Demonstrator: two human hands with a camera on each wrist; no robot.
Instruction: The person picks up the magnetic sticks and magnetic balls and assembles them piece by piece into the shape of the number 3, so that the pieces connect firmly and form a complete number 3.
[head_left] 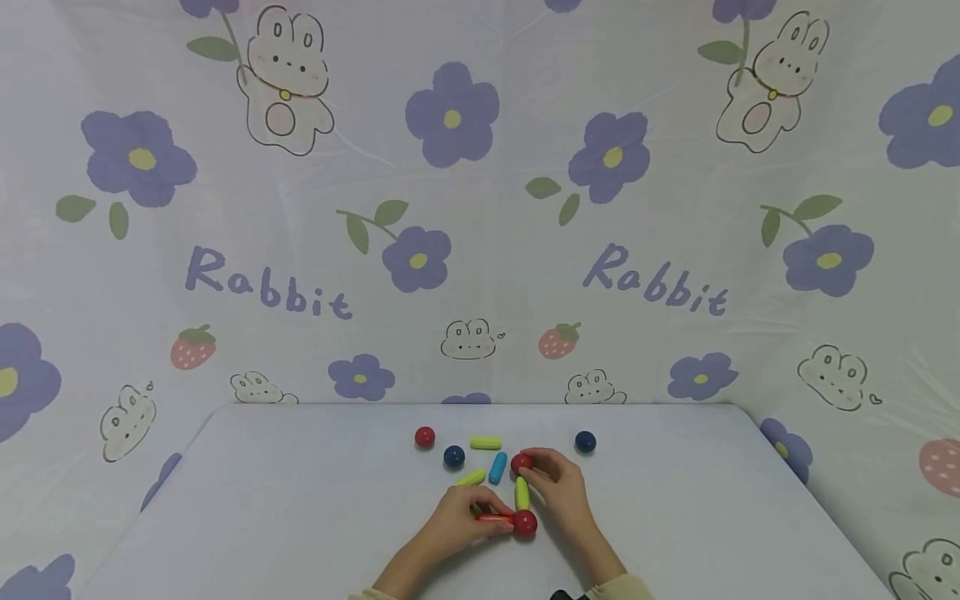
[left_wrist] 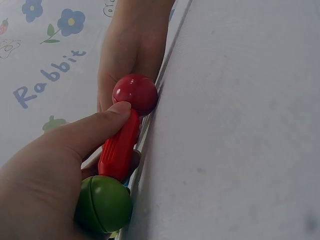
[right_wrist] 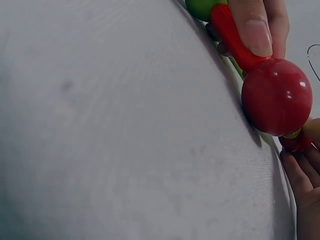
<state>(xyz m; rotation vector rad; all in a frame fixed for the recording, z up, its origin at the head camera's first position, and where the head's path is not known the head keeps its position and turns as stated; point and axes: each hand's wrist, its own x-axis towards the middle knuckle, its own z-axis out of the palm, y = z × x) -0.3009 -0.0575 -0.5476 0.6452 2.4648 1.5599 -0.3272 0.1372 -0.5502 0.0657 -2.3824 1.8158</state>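
My left hand (head_left: pixel 453 518) pinches a ridged red rod (left_wrist: pixel 119 152) between thumb and fingers. At one end of the rod sits a glossy red ball (head_left: pixel 525 524), at the other a green ball (left_wrist: pixel 104 204), which the left hand hides in the head view. From the near red ball a yellow-green rod (head_left: pixel 522 493) runs away across the table to a second red ball (head_left: pixel 521 463). That far ball is held in the fingers and thumb of my right hand (head_left: pixel 566 493). The pieces form a bent chain low over the white tabletop.
Behind the hands lie a loose red ball (head_left: pixel 424 437), a dark blue ball (head_left: pixel 453 457), a yellow-green rod (head_left: pixel 486 443) and a blue rod (head_left: pixel 498 467). Another yellow-green rod (head_left: pixel 471 477) is beside the left hand. Farther right sits another dark blue ball (head_left: pixel 586 442). A printed curtain (head_left: pixel 510 208) surrounds the white table (head_left: pixel 285 500).
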